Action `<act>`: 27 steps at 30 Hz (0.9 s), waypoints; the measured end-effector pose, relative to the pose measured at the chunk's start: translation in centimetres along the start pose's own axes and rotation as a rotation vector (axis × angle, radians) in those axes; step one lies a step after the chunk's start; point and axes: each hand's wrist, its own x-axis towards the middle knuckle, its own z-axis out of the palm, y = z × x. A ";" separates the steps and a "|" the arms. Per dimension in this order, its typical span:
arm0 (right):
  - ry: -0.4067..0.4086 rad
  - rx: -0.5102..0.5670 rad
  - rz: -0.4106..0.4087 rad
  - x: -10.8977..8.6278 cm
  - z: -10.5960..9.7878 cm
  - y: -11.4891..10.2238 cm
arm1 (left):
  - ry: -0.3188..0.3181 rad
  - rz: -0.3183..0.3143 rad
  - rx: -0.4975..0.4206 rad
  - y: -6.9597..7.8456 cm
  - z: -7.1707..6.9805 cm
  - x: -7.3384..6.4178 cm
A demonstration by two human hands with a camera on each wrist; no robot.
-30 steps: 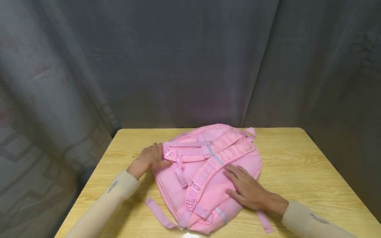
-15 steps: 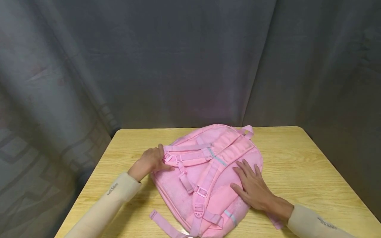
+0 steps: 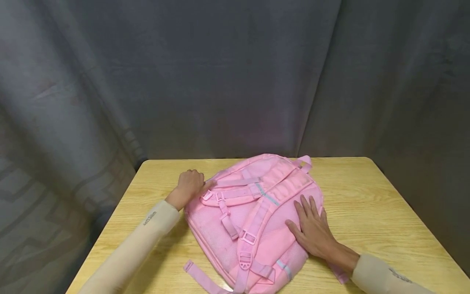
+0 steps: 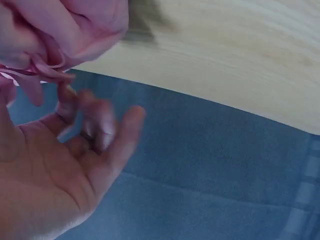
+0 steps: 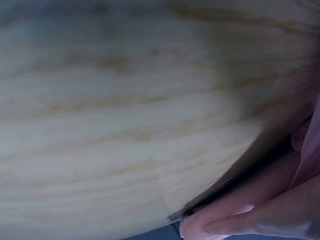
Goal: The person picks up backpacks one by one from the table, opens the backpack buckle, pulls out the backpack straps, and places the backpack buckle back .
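1. Since the earlier frame, the left hand [image 3: 190, 185] has shifted farther up the pink backpack's [image 3: 282, 222] left edge; the right hand [image 3: 313, 229] has slid slightly outward.
2. Backpack, straps upward, midway across the wooden table [image 3: 374, 212].
3. Left fingers curled, apparently pinching the edge; right hand flat, fingers spread (presumably to steady it).
4. Count: one backpack, two shoulder straps [image 3: 253, 226], one carry loop [image 3: 307, 161], two hands.

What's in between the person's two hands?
The pink backpack, lying on the table, is between the left hand and the right hand; the head view shows it.
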 end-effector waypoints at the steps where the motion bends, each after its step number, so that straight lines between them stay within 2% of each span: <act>1: 0.002 0.003 0.002 0.0 0.0 -0.1 | -0.020 -0.005 -0.016 0.0 0.0 0.2; 4: 0.007 0.010 0.012 0.1 0.0 -0.4 | -0.073 0.013 -0.144 -0.1 0.2 0.9; 9: -0.007 0.036 0.058 0.4 -0.1 -1.2 | -0.176 0.126 -0.453 -0.2 0.8 1.6; 11: -0.013 0.046 0.079 0.5 0.0 -1.4 | -0.202 0.176 -0.504 -0.2 1.0 1.9; 15: -0.019 0.071 0.117 0.8 0.1 -1.9 | -0.225 0.227 -0.528 -0.1 1.3 2.3; 22: -0.036 0.075 0.154 1.3 0.3 -2.2 | -0.248 0.229 -0.554 0.1 1.2 2.4; 27: -0.054 0.082 0.162 1.5 0.2 -2.3 | -0.245 0.256 -0.524 0.4 1.0 2.3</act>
